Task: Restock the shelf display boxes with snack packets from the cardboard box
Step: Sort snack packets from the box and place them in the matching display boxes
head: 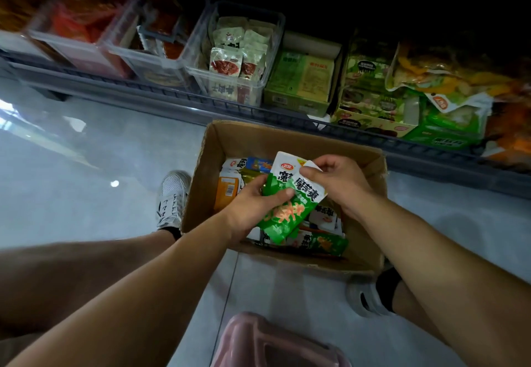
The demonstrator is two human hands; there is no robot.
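Observation:
An open cardboard box (290, 138) stands on the floor between my feet, holding several snack packets (323, 241) in green, white and orange. Above it my left hand (253, 204) grips a small stack of green-and-white packets (290, 211) from the left side, thumb across the front. My right hand (336, 181) pinches the top white edge of the front packet (309, 191) of that stack. On the low shelf beyond, a green display box (301, 79) and a green-and-yellow display box (370, 99) sit side by side.
Clear plastic bins (238, 59) with white and red packets line the shelf to the left. Loose green and orange bags (454, 99) pile at the right. A dark shelf rail (178, 96) runs along the front. A pink stool (275, 343) is under me; my shoes flank the box.

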